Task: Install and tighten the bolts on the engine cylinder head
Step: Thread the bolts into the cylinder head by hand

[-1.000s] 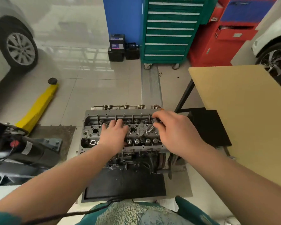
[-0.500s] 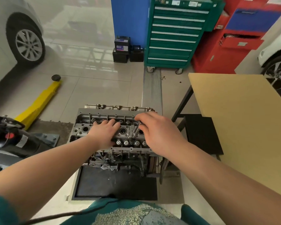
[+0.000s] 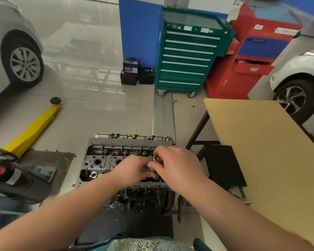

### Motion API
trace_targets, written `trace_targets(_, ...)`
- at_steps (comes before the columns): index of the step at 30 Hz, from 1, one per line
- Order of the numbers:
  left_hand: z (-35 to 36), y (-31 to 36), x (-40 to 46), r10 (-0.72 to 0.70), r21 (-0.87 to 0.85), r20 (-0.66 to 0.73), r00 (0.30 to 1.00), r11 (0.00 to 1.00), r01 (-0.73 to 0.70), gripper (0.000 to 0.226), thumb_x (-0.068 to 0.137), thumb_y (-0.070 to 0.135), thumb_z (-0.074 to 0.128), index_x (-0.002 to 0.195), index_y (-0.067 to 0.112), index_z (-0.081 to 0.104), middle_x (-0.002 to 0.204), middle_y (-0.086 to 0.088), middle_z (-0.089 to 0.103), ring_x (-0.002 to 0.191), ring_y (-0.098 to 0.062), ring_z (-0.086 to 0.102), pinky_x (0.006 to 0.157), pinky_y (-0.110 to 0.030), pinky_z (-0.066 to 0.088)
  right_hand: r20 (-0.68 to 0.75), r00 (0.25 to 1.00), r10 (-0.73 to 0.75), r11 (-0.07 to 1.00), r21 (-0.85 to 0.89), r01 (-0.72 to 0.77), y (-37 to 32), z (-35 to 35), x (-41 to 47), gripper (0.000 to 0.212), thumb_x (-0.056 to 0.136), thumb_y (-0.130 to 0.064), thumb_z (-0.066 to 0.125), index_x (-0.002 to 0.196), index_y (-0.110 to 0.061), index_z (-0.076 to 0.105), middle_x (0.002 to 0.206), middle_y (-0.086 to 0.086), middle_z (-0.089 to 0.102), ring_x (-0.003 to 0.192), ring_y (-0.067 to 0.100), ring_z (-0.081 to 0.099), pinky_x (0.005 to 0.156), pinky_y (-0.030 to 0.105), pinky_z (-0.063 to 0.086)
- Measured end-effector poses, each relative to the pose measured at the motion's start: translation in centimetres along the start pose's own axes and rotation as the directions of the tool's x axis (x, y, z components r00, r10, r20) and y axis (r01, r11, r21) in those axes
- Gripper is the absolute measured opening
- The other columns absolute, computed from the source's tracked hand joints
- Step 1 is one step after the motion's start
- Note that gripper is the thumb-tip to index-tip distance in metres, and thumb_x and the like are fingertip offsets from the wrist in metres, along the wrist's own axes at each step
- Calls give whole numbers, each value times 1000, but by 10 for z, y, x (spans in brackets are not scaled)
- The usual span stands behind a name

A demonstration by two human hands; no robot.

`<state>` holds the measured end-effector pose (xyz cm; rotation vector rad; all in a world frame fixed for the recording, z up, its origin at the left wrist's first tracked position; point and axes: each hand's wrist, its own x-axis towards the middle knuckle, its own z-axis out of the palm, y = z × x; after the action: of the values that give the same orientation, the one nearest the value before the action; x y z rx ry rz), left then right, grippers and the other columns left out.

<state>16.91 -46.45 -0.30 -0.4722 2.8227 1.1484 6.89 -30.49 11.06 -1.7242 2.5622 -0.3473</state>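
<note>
The grey engine cylinder head (image 3: 105,161) sits on its block on the floor in front of me, its top full of bolt holes and valve springs. My right hand (image 3: 178,166) is over the head's right part, and its thumb and fingers pinch a shiny metal bolt (image 3: 157,158) that stands in the head. My left hand (image 3: 132,170) lies on the middle of the head, fingers pointing toward the right hand, fingertips next to the bolt. Whether the left fingers hold anything is hidden.
A tan table (image 3: 265,151) stands close on the right with a black stool (image 3: 225,165) beneath it. A yellow floor jack (image 3: 33,131) and a dark machine (image 3: 11,176) lie left. A green tool cabinet (image 3: 187,57), a red cabinet (image 3: 248,60) and two cars stand farther off.
My left hand has slid right across the head until it meets the right hand. The right hand stays on the bolt. My head has lifted, so the engine sits lower in view.
</note>
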Motion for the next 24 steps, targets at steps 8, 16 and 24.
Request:
trace_targets(8,6,-1,5,54,-64,76,996,997,-49,21,102,24,66,108,43,61,106,25,68,94,6,63,91,-29,55,121,987,107,984,132,-122,-6,-4,3,36,103,-34,58,139,-34,53,131,-10,62,114,15,61,92,34,52)
trace_targets(16,-15,15,0,212,-277,-203,956,924,-264,16,90,48,69,97,61,63,98,32,71,95,3,69,81,-9,47,73,940,334,941,30,-337,-19,-11,11,49,97,-64,55,129,-27,59,116,-7,66,100,15,64,75,32,50)
trace_targets(24,-31,14,20,384,-306,-136,913,860,-408,27,88,38,76,113,38,67,105,20,73,100,-4,71,84,-17,55,40,868,495,869,-17,-495,-23,-5,15,38,95,-67,54,110,-32,58,99,-12,61,89,12,62,72,36,55)
